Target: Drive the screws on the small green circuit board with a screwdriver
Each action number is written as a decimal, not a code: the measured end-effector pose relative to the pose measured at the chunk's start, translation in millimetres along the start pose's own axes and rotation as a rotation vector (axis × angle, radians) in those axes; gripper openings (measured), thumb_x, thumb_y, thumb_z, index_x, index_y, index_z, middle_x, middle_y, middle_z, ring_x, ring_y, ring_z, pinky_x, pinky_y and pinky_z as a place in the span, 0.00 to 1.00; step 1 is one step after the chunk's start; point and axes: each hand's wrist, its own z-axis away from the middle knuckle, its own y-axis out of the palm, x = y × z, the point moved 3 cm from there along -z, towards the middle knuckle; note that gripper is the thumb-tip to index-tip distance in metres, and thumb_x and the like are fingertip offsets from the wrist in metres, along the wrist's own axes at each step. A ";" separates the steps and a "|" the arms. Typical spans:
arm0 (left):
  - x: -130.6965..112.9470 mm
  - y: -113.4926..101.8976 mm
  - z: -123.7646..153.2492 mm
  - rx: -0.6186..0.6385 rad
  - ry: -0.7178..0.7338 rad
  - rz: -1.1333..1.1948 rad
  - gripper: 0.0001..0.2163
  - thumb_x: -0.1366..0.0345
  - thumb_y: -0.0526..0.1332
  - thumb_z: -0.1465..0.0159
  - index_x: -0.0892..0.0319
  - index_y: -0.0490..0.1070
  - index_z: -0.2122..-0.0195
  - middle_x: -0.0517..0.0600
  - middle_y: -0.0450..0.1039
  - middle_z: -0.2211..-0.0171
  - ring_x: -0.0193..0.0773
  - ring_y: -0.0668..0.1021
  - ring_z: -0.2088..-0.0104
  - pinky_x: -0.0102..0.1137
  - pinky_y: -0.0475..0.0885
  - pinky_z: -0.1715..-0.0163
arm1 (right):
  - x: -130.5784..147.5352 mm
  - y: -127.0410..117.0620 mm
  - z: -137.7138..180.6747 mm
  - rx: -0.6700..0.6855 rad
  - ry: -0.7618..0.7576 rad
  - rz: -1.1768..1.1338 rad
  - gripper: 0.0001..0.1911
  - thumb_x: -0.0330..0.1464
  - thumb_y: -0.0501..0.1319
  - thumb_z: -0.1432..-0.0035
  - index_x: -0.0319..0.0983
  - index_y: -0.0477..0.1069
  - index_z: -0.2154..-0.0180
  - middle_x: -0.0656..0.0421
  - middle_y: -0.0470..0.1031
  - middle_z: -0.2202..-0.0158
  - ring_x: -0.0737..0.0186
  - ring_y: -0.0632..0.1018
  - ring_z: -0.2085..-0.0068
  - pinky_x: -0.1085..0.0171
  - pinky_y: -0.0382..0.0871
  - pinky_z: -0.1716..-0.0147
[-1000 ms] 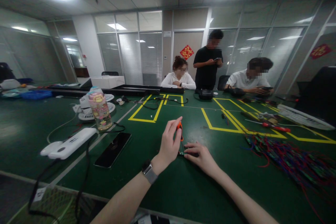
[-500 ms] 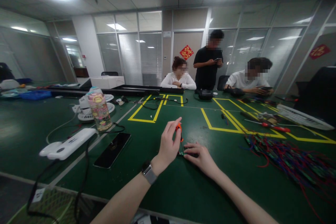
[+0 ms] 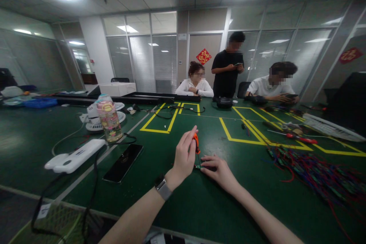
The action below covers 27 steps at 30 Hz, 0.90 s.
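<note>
My left hand (image 3: 184, 154), with a watch on its wrist, is closed on a screwdriver (image 3: 196, 143) with an orange and black handle. Its thin shaft points down to a small green circuit board (image 3: 197, 166) on the table. My right hand (image 3: 217, 170) rests low beside the board, its thumb and fingertips pinching the board's right edge. The left palm and fingers cover part of the screwdriver handle. Most of the board is too small to make out.
Green table (image 3: 177, 213) has yellow tape outlines. A phone (image 3: 123, 163), white power strip (image 3: 76, 155) and drink bottle (image 3: 109, 122) stand left. Right lie a pile of wired boards (image 3: 320, 177) and a red-handled screwdriver (image 3: 301, 139). Three people are across the table.
The fingers of my left hand have shifted slightly against the screwdriver handle, and more of the orange shows. My right hand and the circuit board stay in place.
</note>
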 end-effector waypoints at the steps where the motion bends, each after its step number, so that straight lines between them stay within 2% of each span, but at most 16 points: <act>1: 0.9 0.1 -0.2 -0.003 -0.006 0.003 0.19 0.70 0.47 0.28 0.54 0.59 0.37 0.54 0.70 0.50 0.38 0.74 0.51 0.33 0.70 0.51 | -0.5 0.4 -0.1 0.001 -0.001 -0.001 0.09 0.37 0.65 0.45 0.45 0.82 0.62 0.54 0.80 0.51 0.50 0.76 0.46 0.42 0.48 0.36; 3: 2.5 -0.3 -1.0 -0.023 -0.017 -0.020 0.18 0.69 0.49 0.29 0.54 0.62 0.39 0.52 0.71 0.54 0.37 0.75 0.55 0.32 0.71 0.54 | -0.9 0.8 -0.2 0.000 -0.002 -0.002 0.09 0.37 0.66 0.45 0.45 0.82 0.62 0.54 0.80 0.51 0.50 0.76 0.45 0.41 0.48 0.36; 6: 2.5 -2.6 -2.1 -0.073 -0.013 -0.071 0.12 0.66 0.56 0.31 0.55 0.69 0.47 0.49 0.69 0.62 0.37 0.74 0.62 0.31 0.72 0.60 | -0.5 0.6 -0.1 -0.003 -0.003 -0.005 0.09 0.37 0.66 0.45 0.46 0.82 0.62 0.54 0.80 0.51 0.50 0.76 0.45 0.42 0.48 0.35; 8: 1.1 -3.5 -1.9 -0.078 -0.004 -0.082 0.11 0.65 0.59 0.33 0.56 0.71 0.50 0.49 0.67 0.63 0.37 0.73 0.63 0.31 0.72 0.60 | 0.0 0.3 0.0 -0.003 -0.004 -0.005 0.09 0.37 0.66 0.45 0.45 0.82 0.62 0.54 0.80 0.51 0.50 0.76 0.46 0.42 0.48 0.35; 13: 0.9 -1.0 -0.3 -0.013 -0.038 -0.041 0.18 0.69 0.49 0.29 0.55 0.61 0.39 0.53 0.68 0.54 0.37 0.74 0.55 0.32 0.71 0.54 | 0.1 0.3 -0.2 -0.002 -0.005 -0.004 0.09 0.37 0.65 0.45 0.45 0.82 0.62 0.54 0.80 0.51 0.50 0.76 0.46 0.42 0.48 0.36; 15: 2.2 -0.9 -0.8 -0.024 -0.043 -0.042 0.18 0.70 0.49 0.29 0.55 0.61 0.39 0.53 0.69 0.54 0.37 0.74 0.55 0.32 0.71 0.54 | 0.3 0.2 -0.2 -0.003 -0.005 -0.004 0.09 0.37 0.65 0.45 0.46 0.82 0.62 0.54 0.80 0.51 0.50 0.76 0.46 0.41 0.48 0.36; 20: 2.1 -4.1 -2.6 -0.073 0.001 -0.081 0.13 0.65 0.58 0.32 0.55 0.70 0.47 0.49 0.69 0.62 0.37 0.74 0.61 0.32 0.72 0.59 | 1.8 -0.5 0.2 0.004 0.003 -0.003 0.10 0.37 0.65 0.45 0.45 0.81 0.61 0.53 0.79 0.51 0.51 0.76 0.46 0.42 0.48 0.36; 25: -0.1 -2.1 -2.1 0.013 -0.004 -0.032 0.17 0.68 0.48 0.28 0.55 0.63 0.39 0.53 0.72 0.55 0.38 0.75 0.56 0.33 0.72 0.55 | 2.9 -1.4 0.5 0.000 -0.004 -0.004 0.09 0.37 0.65 0.45 0.45 0.82 0.62 0.54 0.79 0.51 0.50 0.76 0.46 0.41 0.49 0.36; 27: 1.0 -1.1 -1.9 0.015 -0.011 -0.032 0.18 0.68 0.49 0.28 0.55 0.62 0.39 0.52 0.73 0.56 0.37 0.75 0.58 0.33 0.72 0.57 | 2.9 -1.5 0.6 0.000 -0.008 -0.004 0.09 0.38 0.65 0.45 0.45 0.82 0.62 0.54 0.79 0.51 0.50 0.76 0.46 0.41 0.49 0.36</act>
